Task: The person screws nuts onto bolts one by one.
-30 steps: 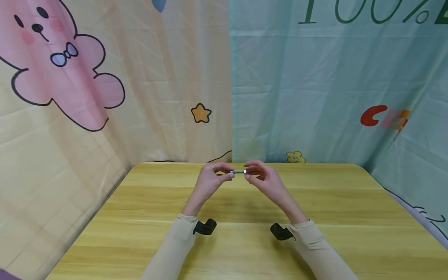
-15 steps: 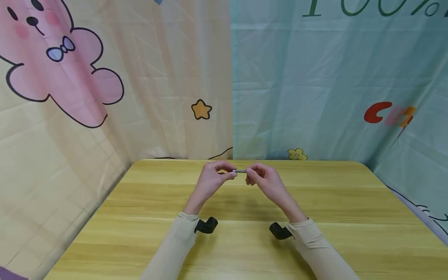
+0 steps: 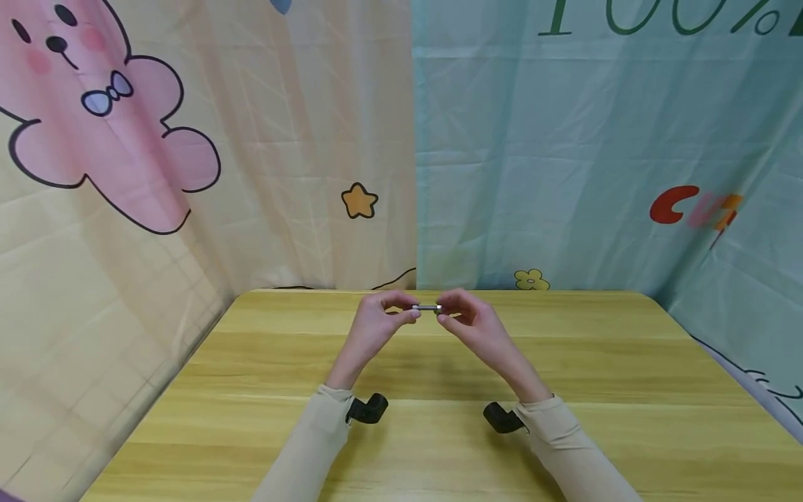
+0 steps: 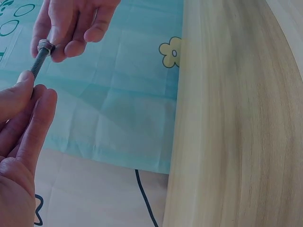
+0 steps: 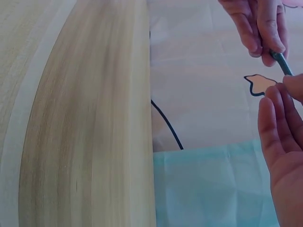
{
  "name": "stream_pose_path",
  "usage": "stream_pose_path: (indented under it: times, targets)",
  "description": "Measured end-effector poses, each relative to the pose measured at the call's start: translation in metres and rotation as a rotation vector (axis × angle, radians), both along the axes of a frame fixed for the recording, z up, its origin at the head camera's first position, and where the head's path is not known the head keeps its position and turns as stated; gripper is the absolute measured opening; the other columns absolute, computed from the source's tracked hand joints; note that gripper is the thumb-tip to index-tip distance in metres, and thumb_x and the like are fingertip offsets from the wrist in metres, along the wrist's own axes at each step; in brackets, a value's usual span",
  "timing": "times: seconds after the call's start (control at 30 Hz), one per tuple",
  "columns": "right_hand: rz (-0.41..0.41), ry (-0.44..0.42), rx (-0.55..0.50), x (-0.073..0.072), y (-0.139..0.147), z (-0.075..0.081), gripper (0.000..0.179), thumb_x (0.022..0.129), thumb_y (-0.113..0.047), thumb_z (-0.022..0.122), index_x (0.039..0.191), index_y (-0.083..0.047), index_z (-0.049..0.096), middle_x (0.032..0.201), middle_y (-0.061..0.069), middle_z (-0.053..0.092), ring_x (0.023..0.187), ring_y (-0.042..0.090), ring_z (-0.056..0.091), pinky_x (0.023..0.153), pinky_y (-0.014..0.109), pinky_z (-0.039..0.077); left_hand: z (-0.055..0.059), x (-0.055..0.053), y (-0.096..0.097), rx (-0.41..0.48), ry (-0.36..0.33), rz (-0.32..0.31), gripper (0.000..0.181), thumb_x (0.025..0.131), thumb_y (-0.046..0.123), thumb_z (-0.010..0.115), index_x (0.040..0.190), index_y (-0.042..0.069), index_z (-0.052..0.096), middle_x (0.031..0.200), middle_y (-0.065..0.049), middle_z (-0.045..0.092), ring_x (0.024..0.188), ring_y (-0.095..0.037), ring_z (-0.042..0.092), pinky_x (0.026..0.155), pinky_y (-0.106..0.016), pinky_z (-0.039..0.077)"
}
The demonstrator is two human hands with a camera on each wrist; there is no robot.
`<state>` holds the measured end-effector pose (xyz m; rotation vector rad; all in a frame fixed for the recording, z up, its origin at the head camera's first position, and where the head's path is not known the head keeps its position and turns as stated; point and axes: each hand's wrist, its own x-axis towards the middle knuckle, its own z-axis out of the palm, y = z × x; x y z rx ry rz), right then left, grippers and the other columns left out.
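Holding a bolt [image 4: 39,64] roughly level above the table [image 3: 426,446].
Your left hand [image 3: 373,322] pinches one end between thumb and fingers; your right hand [image 3: 478,323] has its fingertips at the hex end [image 4: 46,46], can't tell whether they grip it or sit just beside.

One grey metal bolt [image 3: 426,307], threaded shank partly exposed, near horizontal; one end pinched in the left hand [image 3: 376,322]. Hexagonal nut [image 4: 45,46] on the shank, at the right hand's [image 3: 475,322] fingertips.
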<state>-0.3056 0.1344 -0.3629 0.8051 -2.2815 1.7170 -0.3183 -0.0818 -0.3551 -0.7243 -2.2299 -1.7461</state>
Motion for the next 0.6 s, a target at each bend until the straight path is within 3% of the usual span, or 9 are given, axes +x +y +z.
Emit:
stream_pose_path:
  times: [0.13, 0.37, 0.6]
  targets:
    - [-0.007, -0.008, -0.012, 0.0007, 0.0001, 0.0003, 0.024, 0.095, -0.013, 0.067, 0.117, -0.005, 0.064, 0.105, 0.012, 0.068, 0.097, 0.025, 0.065, 0.085, 0.034, 0.055, 0.0007, 0.0000, 0.0004, 0.003, 0.004, -0.001, 0.008, 0.086, 0.004, 0.076, 0.092, 0.008, 0.076, 0.089, -0.004, 0.070, 0.084, -0.022, 0.068, 0.078, -0.033, 0.058]
    - [-0.027, -0.051, 0.004, 0.0008, -0.0015, -0.0011, 0.020, 0.099, -0.018, 0.061, 0.110, -0.002, 0.066, 0.094, 0.015, 0.068, 0.089, 0.040, 0.064, 0.080, 0.045, 0.056, 0.0002, 0.0005, 0.0014, -0.011, -0.021, 0.008, 0.007, 0.085, 0.007, 0.077, 0.092, 0.007, 0.076, 0.089, -0.004, 0.070, 0.084, -0.020, 0.067, 0.079, -0.033, 0.058]
    - [-0.070, -0.101, 0.027, -0.0004, -0.0050, -0.0005, 0.022, 0.102, -0.018, 0.056, 0.093, -0.002, 0.067, 0.080, 0.018, 0.065, 0.078, 0.040, 0.062, 0.072, 0.039, 0.056, 0.0055, 0.0079, 0.0034, -0.031, -0.040, 0.010, 0.010, 0.086, 0.002, 0.075, 0.096, 0.000, 0.074, 0.092, -0.010, 0.070, 0.088, -0.028, 0.066, 0.082, -0.035, 0.057]
